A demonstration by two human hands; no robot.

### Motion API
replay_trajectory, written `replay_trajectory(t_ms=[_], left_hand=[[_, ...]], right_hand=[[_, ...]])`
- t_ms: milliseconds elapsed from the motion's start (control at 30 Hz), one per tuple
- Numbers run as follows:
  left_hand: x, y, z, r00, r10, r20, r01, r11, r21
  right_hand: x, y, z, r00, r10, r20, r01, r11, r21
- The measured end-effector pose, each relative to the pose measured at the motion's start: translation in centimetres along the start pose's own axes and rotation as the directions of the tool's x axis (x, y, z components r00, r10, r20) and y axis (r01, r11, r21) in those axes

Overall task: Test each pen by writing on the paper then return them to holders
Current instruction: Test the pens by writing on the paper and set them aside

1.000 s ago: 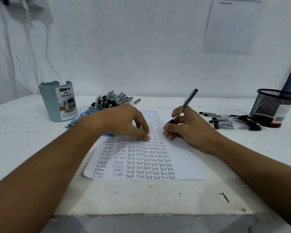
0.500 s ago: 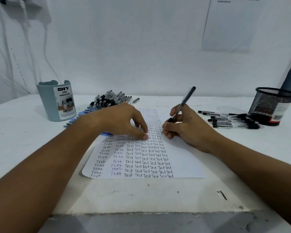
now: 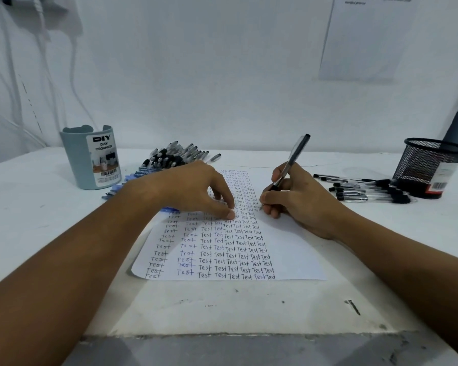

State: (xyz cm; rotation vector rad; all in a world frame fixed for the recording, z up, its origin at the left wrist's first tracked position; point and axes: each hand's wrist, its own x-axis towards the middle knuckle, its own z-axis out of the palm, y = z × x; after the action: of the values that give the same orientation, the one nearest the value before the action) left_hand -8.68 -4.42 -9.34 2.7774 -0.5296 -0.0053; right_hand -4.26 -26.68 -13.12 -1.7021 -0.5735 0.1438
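White table (image 3: 50, 233) meets white wall (image 3: 222, 75); right hand (image 3: 302, 204) grips pen (image 3: 292, 159); left hand (image 3: 196, 191) presses paper (image 3: 288, 249).

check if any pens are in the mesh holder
No, the mesh holder looks empty inside; black pens lie on the table beside it.

White table (image 3: 50, 233), wall sheet (image 3: 365, 38), cables (image 3: 40, 35).

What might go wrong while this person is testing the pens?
The right hand writes with a pen beside the crowded columns on the paper, so new words could overlap old ones. The left hand rests on written words and might smear them. The loose pens near the mesh holder could roll.
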Motion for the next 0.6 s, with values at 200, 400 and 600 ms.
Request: replay_trajectory(t_ms=[200,400,600], left_hand=[[0.00,0.04,-0.06,1.000,0.007,-0.004,-0.007,1.000,0.004],[0.00,-0.01,-0.02,1.000,0.008,-0.001,-0.008,1.000,0.010],[0.09,-0.04,0.02,1.000,0.011,-0.002,-0.011,1.000,0.007]], right_hand=[[0.06,-0.03,0.00,1.000,0.002,0.013,-0.002,1.000,-0.005],[0.01,0.00,-0.15,1.000,0.021,-0.020,-0.019,0.997,0.079],[0.16,0.46,-0.13,0.999,-0.007,-0.036,0.007,1.000,-0.008]])
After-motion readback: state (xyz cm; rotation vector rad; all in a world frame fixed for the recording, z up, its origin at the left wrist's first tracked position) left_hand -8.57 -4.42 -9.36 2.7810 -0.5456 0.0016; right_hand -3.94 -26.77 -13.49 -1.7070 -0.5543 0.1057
